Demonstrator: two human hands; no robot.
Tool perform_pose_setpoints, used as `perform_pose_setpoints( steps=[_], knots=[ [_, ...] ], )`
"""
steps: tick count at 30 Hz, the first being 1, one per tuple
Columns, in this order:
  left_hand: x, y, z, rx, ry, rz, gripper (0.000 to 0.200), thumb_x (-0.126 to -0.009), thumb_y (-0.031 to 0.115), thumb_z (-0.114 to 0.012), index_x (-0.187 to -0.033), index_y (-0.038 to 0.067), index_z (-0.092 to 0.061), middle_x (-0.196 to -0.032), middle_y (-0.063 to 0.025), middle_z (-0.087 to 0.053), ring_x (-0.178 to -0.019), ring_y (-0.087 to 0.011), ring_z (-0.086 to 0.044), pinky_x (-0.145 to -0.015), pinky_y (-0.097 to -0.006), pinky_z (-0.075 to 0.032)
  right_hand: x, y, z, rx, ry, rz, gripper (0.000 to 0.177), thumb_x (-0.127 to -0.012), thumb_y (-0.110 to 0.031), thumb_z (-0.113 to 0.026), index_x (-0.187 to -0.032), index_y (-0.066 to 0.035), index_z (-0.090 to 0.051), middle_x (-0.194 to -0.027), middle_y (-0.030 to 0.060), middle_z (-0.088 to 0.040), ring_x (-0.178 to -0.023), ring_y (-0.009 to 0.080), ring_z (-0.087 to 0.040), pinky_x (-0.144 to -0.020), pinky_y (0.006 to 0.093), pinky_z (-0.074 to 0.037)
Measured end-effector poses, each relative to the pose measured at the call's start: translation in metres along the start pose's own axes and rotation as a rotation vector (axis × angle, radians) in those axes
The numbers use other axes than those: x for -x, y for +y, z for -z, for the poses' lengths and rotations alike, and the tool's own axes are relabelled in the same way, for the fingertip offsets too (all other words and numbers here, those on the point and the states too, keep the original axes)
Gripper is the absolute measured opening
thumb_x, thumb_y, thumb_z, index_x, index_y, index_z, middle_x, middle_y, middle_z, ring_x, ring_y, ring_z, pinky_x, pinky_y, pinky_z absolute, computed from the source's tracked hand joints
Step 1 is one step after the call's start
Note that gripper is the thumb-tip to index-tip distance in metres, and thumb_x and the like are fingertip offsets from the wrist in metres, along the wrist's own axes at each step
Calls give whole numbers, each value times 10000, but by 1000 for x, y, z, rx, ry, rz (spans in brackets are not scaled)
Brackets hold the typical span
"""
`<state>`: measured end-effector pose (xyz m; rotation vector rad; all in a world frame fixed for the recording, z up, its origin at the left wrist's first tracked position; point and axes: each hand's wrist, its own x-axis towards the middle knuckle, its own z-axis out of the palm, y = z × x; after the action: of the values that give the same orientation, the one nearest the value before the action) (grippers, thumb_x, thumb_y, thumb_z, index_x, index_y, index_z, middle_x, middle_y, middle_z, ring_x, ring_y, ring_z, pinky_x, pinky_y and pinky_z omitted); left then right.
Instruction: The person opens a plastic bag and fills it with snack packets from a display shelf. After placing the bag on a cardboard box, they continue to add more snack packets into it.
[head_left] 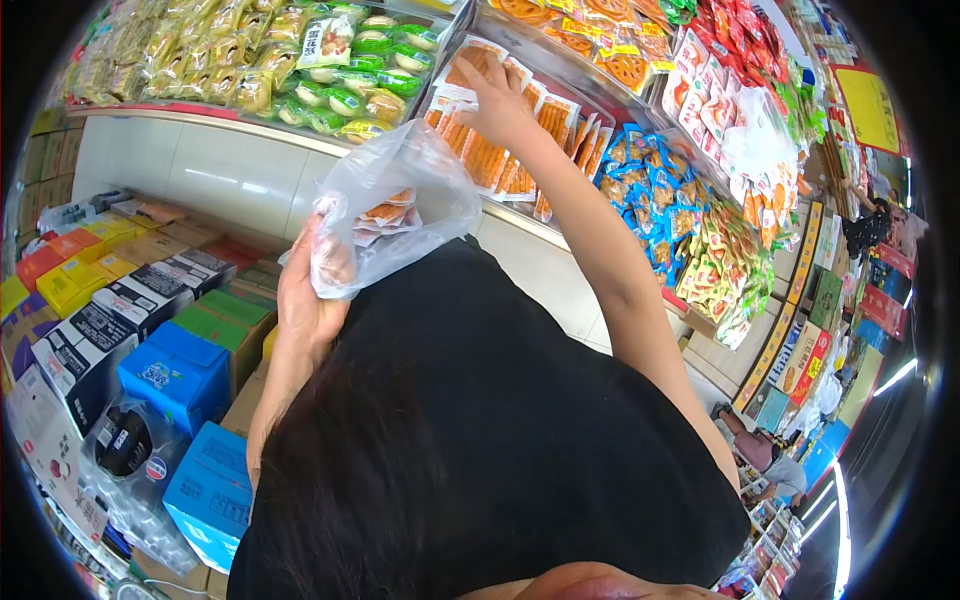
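A clear plastic bag (430, 190) hangs open from my left hand (318, 275), whose fingers are wrapped round its left edge. Inside the bag lie a few small packets with orange-brown contents (385, 215). My right hand (495, 105) reaches over a bin of flat clear packets holding orange-brown sticks (485, 160). Its fingers are spread and rest on or just above the packets at the back of that bin. Nothing shows between those fingers.
Left of the bin are green-wrapped packets (345, 100) and yellow ones (215, 50); to its right, blue packets (650, 190). Boxes, including a blue one (175, 375), are stacked at the lower left. A person (765, 455) is at the far right.
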<state>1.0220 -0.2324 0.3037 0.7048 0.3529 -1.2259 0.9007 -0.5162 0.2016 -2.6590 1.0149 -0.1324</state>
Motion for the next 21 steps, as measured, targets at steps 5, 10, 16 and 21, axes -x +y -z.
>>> perform_pose_setpoints(
  steps=[5,10,16,21],
  knots=[
    [0,-2,-1,-45,125,-6,210,-935,179,-477,-1072,25,-519,-769,-11,-507,-565,-75,-447,-475,-207,-372,-14,14,-4,32,-61,-15,748,-715,-378,-706,-1355,-318,-322,-1436,177,-222,-1215,485,-320,-958,497,-391],
    [0,-1,-8,-44,142,8,185,-919,176,-511,-1033,39,-561,-759,2,-539,-555,-59,-444,-474,-187,-380,-27,23,5,98,-185,61,809,-664,-359,-750,-1353,-301,-330,-1417,160,-260,-1146,439,-440,-919,442,-443],
    [-8,-2,2,-45,65,39,237,-931,173,-482,-1106,18,-517,-781,-21,-532,-563,-75,-461,-473,-213,-366,-33,25,12,232,-232,160,873,-649,-316,-762,-1368,-296,-266,-1376,210,-307,-1040,400,-548,-839,439,-493],
    [-12,-5,-5,-78,134,37,243,-930,181,-484,-1105,17,-520,-758,-17,-520,-558,-77,-454,-474,-215,-359,-38,18,12,231,-266,112,877,-639,-307,-768,-1362,-265,-272,-1339,231,-336,-1041,392,-549,-831,436,-495]
  ],
)
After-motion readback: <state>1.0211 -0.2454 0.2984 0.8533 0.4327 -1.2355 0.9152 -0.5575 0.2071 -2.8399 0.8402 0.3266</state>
